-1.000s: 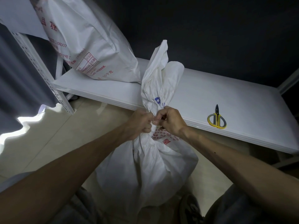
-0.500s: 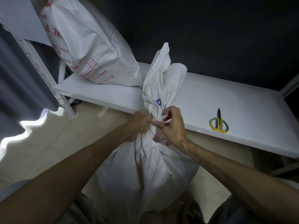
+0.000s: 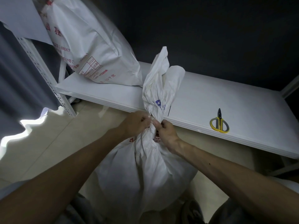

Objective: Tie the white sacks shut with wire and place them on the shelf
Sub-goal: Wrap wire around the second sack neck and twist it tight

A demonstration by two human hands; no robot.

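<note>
While pinched at its gathered neck, stands upright on the pale tiled floor [image 3: 48, 143] as a full white woven plastic sack with red print [image 3: 145, 175], just in front of the flat white shelf board [image 3: 210, 97]. Grips that neck from the left with the left hand [image 3: 135, 125], fingers curled tight into the bunched cloth. Pinches it from the right with the right hand [image 3: 166, 133], fingers curled likewise, knuckles nearly touching the other's. Above both fists, loose crumpled sack top, rising past the shelf edge. Far left on the board, leaning tilted: a second stuffed white sack with red lettering [image 3: 90, 46]. To the right, well apart from the hands, flat on the same board: yellow-and-grey-handled scissors [image 3: 219, 125], blades closed.
</note>
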